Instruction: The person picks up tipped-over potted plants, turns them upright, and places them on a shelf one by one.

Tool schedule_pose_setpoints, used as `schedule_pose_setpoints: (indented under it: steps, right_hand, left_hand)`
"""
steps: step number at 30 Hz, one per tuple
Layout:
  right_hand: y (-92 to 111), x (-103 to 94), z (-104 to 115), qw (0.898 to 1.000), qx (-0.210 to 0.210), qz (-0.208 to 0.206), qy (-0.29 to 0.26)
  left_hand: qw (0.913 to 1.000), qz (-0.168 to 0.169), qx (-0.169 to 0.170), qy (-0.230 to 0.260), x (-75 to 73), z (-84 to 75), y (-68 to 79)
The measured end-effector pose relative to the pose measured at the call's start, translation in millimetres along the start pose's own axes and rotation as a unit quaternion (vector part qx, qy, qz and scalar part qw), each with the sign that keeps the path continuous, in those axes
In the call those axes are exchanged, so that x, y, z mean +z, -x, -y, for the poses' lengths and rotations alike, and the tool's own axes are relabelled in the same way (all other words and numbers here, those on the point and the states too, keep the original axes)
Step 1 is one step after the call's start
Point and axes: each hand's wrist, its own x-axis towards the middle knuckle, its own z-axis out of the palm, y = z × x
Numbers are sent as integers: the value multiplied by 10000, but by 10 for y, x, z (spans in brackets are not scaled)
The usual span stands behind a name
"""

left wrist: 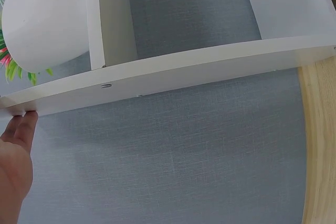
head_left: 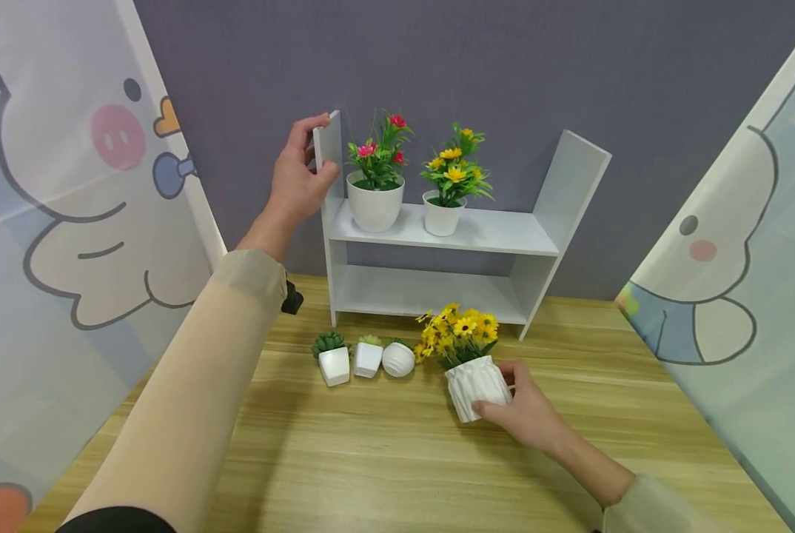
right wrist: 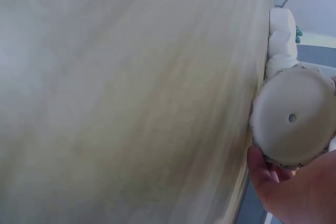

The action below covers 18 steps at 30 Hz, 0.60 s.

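My right hand grips a white ruffled pot of yellow daisy-like flowers, its top leaning left. In the right wrist view the pot's round base, with a small central hole, faces the camera. My left hand holds the upper left side panel of a white two-tier shelf, thumb at the front edge. In the left wrist view two fingertips touch the panel's outer face. On the upper board stand a white pot with pink flowers and a smaller one with yellow flowers.
Three small white potted succulents, a left one, a middle one and a rounded one, sit in a row before the shelf on the wooden table. A grey wall stands behind, with cartoon-printed panels at both sides.
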Motion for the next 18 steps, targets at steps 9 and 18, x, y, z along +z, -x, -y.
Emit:
schedule_pose_setpoints:
  steps: [9, 18]
  right_hand:
    - [25, 25, -35, 9995, 131, -297, 53]
    - [18, 31, -32, 9990, 200, -405, -44]
  left_hand:
    - [10000, -18, 30, 56, -14, 6, -13]
    - [10000, -16, 16, 69, 3, 14, -23]
